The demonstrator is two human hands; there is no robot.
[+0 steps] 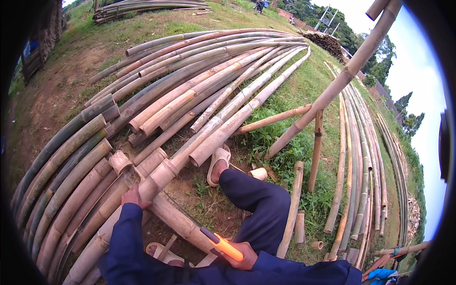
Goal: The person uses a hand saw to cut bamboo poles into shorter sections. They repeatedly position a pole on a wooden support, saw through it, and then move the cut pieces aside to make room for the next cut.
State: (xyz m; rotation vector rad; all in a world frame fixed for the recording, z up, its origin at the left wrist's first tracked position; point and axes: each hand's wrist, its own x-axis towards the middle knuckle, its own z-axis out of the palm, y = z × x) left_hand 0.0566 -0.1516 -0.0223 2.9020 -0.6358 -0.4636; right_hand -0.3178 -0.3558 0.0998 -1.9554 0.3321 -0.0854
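Observation:
My left hand (pixel 135 197) grips a thick bamboo pole (pixel 160 176) near a joint, where it crosses another bamboo piece (pixel 179 217) that slants down toward my lap. In my right hand (pixel 244 257) is a handsaw (pixel 227 246) with an orange and dark handle. Its thin blade points up and left, lying along the slanting bamboo piece; whether its teeth touch the bamboo I cannot tell. Beside my left hand a short, cut bamboo end (pixel 120 162) sticks up. My fingers are closed on both holds.
Many bamboo poles (pixel 209 71) lie stacked ahead, with more (pixel 61 190) at the left. A slanted bamboo post (pixel 327 90) with braces rises at the right. Long poles (pixel 365 180) line the grass beyond it. Short offcuts (pixel 258 174) lie near my sandalled foot (pixel 219 166).

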